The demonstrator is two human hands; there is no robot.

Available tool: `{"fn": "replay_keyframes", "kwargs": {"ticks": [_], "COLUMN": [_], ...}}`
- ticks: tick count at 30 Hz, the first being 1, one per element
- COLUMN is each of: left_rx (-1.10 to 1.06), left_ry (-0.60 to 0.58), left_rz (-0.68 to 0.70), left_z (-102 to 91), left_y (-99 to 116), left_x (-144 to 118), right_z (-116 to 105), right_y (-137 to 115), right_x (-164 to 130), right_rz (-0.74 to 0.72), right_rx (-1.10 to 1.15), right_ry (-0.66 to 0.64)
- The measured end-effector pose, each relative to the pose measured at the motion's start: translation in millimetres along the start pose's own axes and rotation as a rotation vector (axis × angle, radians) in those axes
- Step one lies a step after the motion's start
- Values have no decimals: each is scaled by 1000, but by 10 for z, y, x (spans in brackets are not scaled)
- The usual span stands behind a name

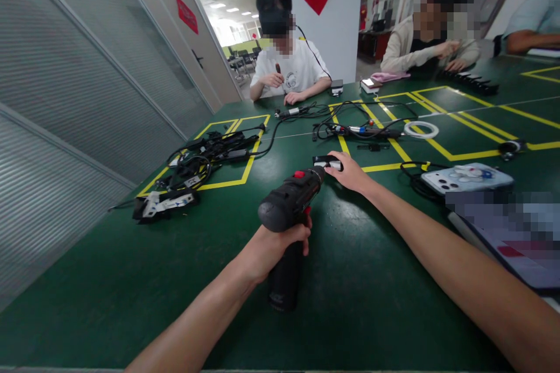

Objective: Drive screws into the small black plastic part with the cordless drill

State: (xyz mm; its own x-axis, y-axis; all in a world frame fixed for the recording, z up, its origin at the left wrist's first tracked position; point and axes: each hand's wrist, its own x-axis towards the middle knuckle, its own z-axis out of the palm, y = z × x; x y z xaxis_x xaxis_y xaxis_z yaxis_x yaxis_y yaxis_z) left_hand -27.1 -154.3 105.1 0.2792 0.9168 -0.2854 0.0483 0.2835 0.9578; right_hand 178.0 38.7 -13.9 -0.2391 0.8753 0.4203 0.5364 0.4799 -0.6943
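Observation:
My left hand [280, 245] is wrapped round the grip of a black cordless drill [292, 198] with a red button on top. The drill's chuck end points away from me, toward a small black and white block-like part [328, 162] on the green table [359, 280]. My right hand [349, 171] pinches that part from its right side. The chuck's tip is very close to the part, but I cannot tell whether they touch. What kind of part it is does not show clearly.
Tangled black cables and adapters [214, 154] lie at left, beside a black and white piece [164, 205]. More cables with a tool [359, 130] and a white ring [420, 129] lie beyond my hands. A phone [468, 178] rests at right. Two people sit across the table.

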Motion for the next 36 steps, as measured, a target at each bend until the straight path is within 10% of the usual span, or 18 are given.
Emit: {"fn": "replay_keyframes", "kwargs": {"ticks": [36], "left_rx": [38], "left_ry": [-34], "left_rz": [41], "left_z": [-37], "left_y": [-177], "left_x": [85], "right_z": [0], "right_y": [36], "right_x": [-15], "right_rz": [-4], "right_rx": [-9], "right_ry": [-19]}}
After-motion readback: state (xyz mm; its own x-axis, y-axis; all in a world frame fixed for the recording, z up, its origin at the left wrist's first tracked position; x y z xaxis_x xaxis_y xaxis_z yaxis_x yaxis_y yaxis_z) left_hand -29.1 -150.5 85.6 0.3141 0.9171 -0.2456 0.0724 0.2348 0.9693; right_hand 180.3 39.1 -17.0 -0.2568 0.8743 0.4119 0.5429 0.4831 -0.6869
